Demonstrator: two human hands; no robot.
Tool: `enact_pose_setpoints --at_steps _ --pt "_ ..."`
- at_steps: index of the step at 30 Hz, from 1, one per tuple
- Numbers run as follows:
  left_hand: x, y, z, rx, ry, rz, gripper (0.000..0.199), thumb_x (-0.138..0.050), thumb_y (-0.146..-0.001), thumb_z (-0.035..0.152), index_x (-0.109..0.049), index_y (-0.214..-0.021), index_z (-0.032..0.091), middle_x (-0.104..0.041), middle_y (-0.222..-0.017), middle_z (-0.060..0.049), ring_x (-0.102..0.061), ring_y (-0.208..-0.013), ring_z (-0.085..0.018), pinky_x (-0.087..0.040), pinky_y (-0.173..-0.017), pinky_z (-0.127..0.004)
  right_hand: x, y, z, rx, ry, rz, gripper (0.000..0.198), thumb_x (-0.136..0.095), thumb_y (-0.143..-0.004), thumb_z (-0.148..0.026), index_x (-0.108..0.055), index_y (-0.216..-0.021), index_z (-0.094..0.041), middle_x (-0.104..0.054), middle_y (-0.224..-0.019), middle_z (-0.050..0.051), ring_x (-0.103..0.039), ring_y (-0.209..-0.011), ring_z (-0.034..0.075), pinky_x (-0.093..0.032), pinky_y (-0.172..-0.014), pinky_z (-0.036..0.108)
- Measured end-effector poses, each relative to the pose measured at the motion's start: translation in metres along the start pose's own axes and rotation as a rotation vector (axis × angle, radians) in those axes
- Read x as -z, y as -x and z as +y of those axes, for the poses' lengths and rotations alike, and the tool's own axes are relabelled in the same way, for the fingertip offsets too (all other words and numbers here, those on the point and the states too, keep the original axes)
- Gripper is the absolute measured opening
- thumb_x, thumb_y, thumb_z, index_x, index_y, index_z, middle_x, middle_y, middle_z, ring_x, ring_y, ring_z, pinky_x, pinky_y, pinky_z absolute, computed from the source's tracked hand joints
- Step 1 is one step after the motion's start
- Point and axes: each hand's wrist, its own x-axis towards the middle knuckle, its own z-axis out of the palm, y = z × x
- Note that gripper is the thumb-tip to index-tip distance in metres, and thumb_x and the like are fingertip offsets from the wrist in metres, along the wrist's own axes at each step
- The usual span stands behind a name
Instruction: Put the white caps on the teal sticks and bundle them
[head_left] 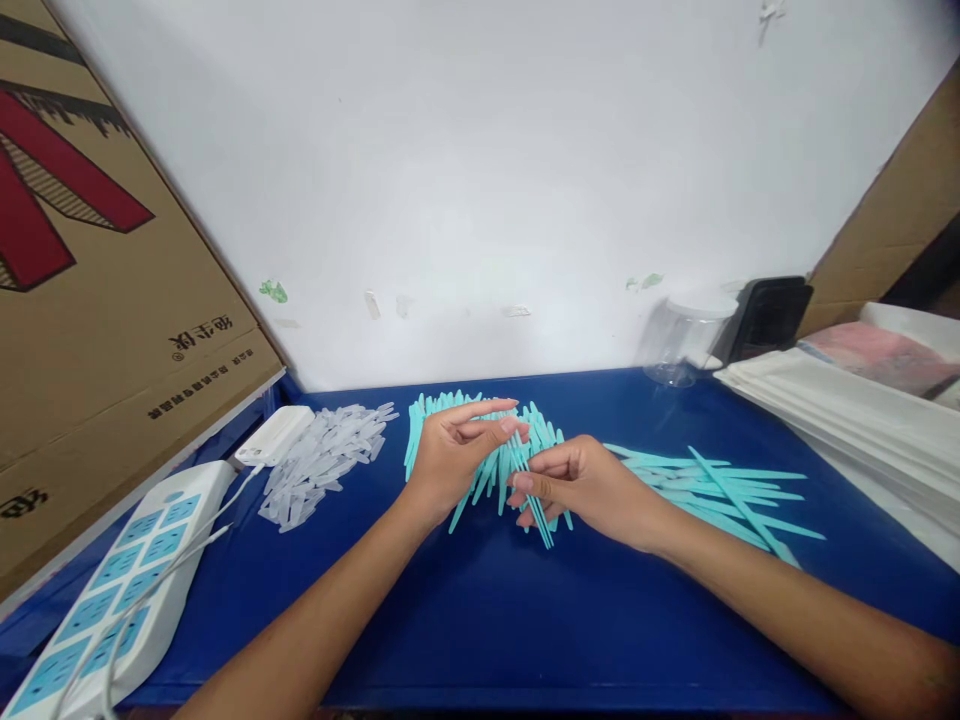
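Several slim, tapered turquoise plastic sticks (537, 508) are held between my two hands, slanting down to the right. My left hand (456, 448) pinches their upper ends between thumb and fingers. Lower down, my right hand (581, 490) grips the same sticks with thumb and fingertips. Behind and beneath the hands lies a wide pile of matching turquoise sticks (427, 412), partly hidden by them. A looser heap of such sticks (739, 490) rests to the right, partly behind my right wrist.
Left of the pile are many small translucent plastic pieces (322, 460), beside a white box-shaped device (274, 436) and a corded power strip (127, 590). At the back right stand a clear jar (679, 335) and a black object (769, 315). Cardboard (112, 320) flanks the blue tabletop (465, 640).
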Motion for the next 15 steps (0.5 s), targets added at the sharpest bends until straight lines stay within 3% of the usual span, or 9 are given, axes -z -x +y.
enact_pose_setpoints --at_steps 8,15 --pt "-0.0012 0.0008 -0.0033 0.106 0.088 -0.022 0.044 -0.077 -0.085 0.041 -0.072 -0.121 0.016 -0.080 -0.094 -0.011 -0.074 -0.100 -0.029 -0.054 -0.096 -0.045 -0.0007 0.0025 -0.0045 0.015 -0.002 -0.023 0.041 -0.073 -0.085 -0.054 -0.080 -0.084 -0.014 -0.078 -0.078 0.008 -0.076 -0.074 0.022 -0.054 -0.063 0.025" --pt "-0.0027 0.0011 -0.0037 0.163 0.119 -0.070 0.035 -0.076 -0.085 0.044 -0.078 -0.102 0.014 -0.078 -0.103 -0.015 -0.072 -0.102 -0.028 -0.051 -0.098 -0.044 -0.0027 0.0028 -0.0035 0.012 0.033 -0.008 0.047 -0.072 -0.084 -0.058 -0.080 -0.084 -0.012 -0.076 -0.073 0.009 -0.073 -0.071 0.021 -0.051 -0.062 0.026"
